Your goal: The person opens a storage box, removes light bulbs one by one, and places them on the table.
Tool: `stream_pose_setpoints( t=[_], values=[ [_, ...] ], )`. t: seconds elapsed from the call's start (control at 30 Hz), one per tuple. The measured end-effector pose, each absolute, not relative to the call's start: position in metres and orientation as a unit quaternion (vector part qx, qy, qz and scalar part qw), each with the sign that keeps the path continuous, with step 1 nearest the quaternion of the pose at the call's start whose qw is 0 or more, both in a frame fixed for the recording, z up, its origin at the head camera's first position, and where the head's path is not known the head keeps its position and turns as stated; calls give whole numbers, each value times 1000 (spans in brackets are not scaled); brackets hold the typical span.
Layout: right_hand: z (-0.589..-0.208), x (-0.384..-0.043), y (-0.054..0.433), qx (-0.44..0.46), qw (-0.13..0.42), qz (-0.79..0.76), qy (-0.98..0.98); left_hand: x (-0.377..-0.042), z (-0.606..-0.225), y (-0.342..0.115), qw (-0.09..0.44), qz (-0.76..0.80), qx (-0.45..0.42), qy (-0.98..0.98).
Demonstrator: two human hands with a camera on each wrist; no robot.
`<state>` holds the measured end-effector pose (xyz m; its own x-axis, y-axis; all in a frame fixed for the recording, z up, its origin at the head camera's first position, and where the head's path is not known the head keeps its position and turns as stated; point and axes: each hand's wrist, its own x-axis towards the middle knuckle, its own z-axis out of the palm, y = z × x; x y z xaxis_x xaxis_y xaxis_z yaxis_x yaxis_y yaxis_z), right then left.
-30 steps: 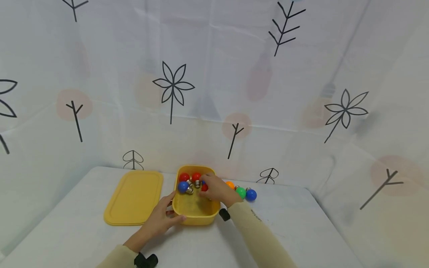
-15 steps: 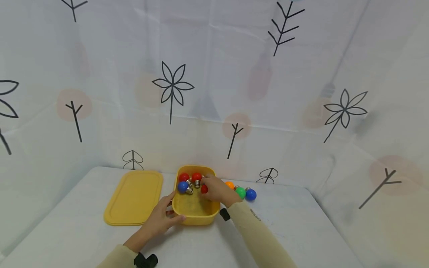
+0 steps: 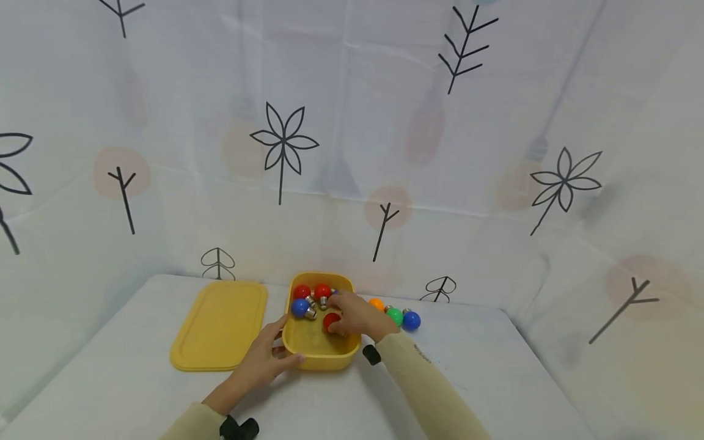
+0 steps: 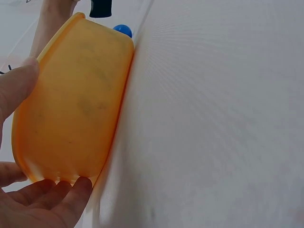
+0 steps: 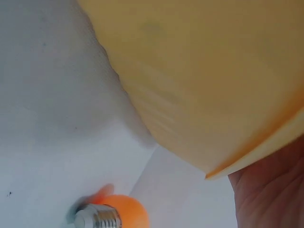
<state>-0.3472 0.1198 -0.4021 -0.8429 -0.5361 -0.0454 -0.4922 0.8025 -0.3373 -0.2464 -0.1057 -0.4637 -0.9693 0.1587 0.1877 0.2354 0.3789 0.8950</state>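
Note:
A yellow plastic box point(image 3: 299, 342) with bulbs in it stands mid-table. My left hand point(image 3: 264, 359) holds its near left corner, thumb by the front rim and fingers against the left side, as the left wrist view shows against the orange-looking wall point(image 4: 76, 99). Reaching in over the right rim, my right hand point(image 3: 360, 315) pinches a red light bulb point(image 3: 331, 321) low in the box; its fingertips are partly hidden. Two more red bulbs point(image 3: 322, 291) and a blue bulb point(image 3: 300, 307) with metal screw bases lie toward the back left. Another blue bit shows beside the right fingers.
Left of the box lies a flat yellow lid point(image 3: 220, 327). To the right of the box are an orange bulb point(image 3: 377, 304), a green bulb point(image 3: 395, 316) and a blue bulb point(image 3: 412, 321) on the white cloth. A patterned curtain point(image 3: 341, 153) hangs behind the table.
My right hand has moved the red bulb toward the front and slightly left inside the box. The left hand and the box have stayed in place.

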Motion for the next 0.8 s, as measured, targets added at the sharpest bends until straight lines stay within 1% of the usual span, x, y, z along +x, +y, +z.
stream_pose_setpoints(
  t=[0.27,0.8],
  values=[
    [-404,-341,117,-294,80,-132,943,-247,-463,-107,31,-546,-119,-829],
    [-410,-339,108,-326,89,-124,933,-248,-465,-107,33,-543,-127,-829]
  ],
)
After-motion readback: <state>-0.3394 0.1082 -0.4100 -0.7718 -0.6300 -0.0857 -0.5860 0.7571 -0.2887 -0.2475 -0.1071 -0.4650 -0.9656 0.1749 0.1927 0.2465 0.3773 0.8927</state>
